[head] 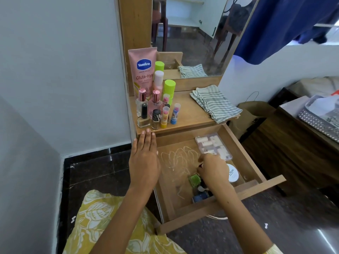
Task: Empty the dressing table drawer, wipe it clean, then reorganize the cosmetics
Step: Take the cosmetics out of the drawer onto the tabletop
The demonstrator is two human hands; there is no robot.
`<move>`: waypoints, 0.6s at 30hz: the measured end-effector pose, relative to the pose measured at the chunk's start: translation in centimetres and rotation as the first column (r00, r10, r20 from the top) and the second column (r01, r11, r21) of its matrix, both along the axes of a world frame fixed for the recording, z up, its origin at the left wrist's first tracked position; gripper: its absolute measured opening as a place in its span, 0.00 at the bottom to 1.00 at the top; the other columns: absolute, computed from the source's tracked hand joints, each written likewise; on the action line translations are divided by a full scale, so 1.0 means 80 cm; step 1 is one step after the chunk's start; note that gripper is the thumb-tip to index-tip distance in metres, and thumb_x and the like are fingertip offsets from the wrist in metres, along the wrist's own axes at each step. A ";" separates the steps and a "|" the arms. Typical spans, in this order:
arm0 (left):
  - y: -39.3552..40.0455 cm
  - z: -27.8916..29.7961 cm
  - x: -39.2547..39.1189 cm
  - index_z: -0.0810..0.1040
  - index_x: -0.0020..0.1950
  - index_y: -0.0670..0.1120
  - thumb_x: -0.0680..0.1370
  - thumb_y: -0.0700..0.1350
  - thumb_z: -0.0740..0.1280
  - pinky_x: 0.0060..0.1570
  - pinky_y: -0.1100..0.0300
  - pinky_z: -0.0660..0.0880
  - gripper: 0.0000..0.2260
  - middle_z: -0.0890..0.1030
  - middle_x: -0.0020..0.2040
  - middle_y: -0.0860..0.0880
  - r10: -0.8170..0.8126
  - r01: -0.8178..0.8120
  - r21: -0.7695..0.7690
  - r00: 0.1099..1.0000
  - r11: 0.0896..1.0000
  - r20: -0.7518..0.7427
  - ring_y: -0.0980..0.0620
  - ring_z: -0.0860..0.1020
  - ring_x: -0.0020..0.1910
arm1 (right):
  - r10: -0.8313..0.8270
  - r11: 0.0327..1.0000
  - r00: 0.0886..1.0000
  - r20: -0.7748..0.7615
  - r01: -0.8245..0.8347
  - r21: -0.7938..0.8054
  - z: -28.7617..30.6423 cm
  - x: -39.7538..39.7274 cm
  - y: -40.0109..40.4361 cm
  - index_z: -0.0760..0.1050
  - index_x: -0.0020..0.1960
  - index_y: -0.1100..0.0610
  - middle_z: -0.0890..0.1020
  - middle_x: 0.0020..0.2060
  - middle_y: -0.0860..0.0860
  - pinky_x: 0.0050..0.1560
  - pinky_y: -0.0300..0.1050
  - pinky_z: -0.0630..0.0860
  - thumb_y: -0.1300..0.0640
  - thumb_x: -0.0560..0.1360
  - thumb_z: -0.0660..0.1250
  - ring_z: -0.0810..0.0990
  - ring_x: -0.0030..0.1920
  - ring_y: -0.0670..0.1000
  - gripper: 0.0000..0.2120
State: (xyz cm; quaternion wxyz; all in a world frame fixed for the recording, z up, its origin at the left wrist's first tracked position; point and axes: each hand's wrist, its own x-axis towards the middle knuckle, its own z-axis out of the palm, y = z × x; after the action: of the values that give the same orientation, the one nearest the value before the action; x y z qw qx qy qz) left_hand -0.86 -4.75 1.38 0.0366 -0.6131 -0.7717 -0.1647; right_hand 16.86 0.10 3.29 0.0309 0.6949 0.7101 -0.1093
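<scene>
The wooden drawer (256,186) of the dressing table is pulled out, with white smears (178,158) on its bottom. Inside lie a clear box of white and pink pieces (212,143), a white-lidded jar (233,174), a green bottle (194,179) and a blue item (200,197). My right hand (213,171) is down in the drawer, its fingers pinched on a small dark item (201,165) that is mostly hidden. My left hand (145,160) lies flat and open over the drawer's left edge, fingertips at the tabletop's front edge.
On the tabletop (189,116) stand a pink Vaseline tube (143,70), perfume bottles, nail polishes and lip balms, with a folded striped cloth (214,103) to the right. A mirror (192,33) rises behind. A brown paper bag (256,110) and a dark cabinet (293,143) stand at right.
</scene>
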 end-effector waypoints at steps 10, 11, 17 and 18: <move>0.001 -0.001 -0.001 0.48 0.76 0.44 0.82 0.47 0.50 0.72 0.53 0.39 0.24 0.49 0.77 0.46 0.001 -0.001 -0.003 1.000 1.000 -0.023 0.49 0.46 0.76 | 0.140 0.939 0.882 -0.450 0.026 0.342 0.044 -0.022 0.028 0.76 0.50 0.58 0.82 0.42 0.54 0.43 0.52 0.78 0.62 0.73 0.67 0.80 0.43 0.54 0.06; 0.001 -0.002 -0.001 0.47 0.76 0.44 0.82 0.47 0.50 0.72 0.52 0.39 0.24 0.49 0.77 0.46 0.002 -0.003 -0.005 1.000 1.000 -0.029 0.49 0.46 0.76 | 0.180 0.918 0.830 -0.527 0.050 0.392 0.055 -0.028 0.033 0.76 0.52 0.57 0.82 0.43 0.53 0.44 0.52 0.79 0.62 0.73 0.68 0.81 0.42 0.52 0.08; 0.001 -0.003 0.000 0.48 0.76 0.44 0.82 0.46 0.52 0.72 0.52 0.40 0.24 0.50 0.77 0.46 0.003 -0.002 0.015 1.000 1.000 -0.011 0.49 0.47 0.76 | 0.242 0.875 0.800 -0.549 0.065 0.479 0.071 -0.060 0.085 0.73 0.59 0.54 0.83 0.48 0.50 0.50 0.49 0.75 0.58 0.74 0.68 0.81 0.49 0.50 0.13; 0.001 -0.003 0.000 0.48 0.76 0.44 0.82 0.46 0.52 0.72 0.52 0.40 0.24 0.50 0.77 0.46 0.003 -0.003 0.014 1.000 1.000 -0.012 0.49 0.46 0.76 | 0.236 0.876 0.814 -0.531 0.059 0.478 0.067 -0.063 0.091 0.72 0.59 0.53 0.82 0.48 0.50 0.50 0.49 0.75 0.58 0.75 0.68 0.81 0.49 0.51 0.13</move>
State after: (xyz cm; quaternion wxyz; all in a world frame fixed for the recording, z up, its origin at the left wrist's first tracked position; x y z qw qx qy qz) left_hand -0.89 -4.67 1.11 0.0460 -0.6127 -0.7712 -0.1665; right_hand 11.80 7.35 8.68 -0.3497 0.5801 0.7231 -0.1353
